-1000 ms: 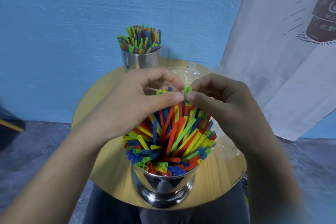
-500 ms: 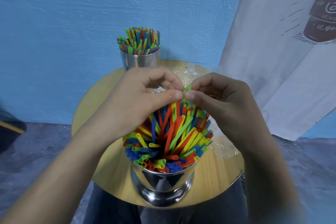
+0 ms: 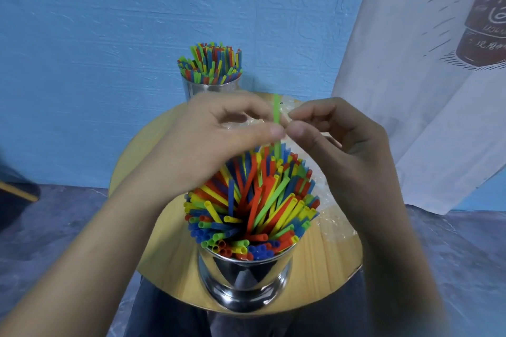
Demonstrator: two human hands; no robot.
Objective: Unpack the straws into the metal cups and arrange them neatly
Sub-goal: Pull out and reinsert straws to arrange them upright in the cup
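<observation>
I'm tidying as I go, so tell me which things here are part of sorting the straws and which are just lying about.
In the job: green straw pinched by the left hand, right hand close beside; near metal cup, full of straws; far metal cup, also full.
Lying about: clear plastic wrapper on the round table; white printed cloth hanging at the right.

One head-worn camera looks forward and down from close above the round bench (image 3: 169, 262), facing the blue wall (image 3: 109, 35); both forearms reach in from below.
</observation>
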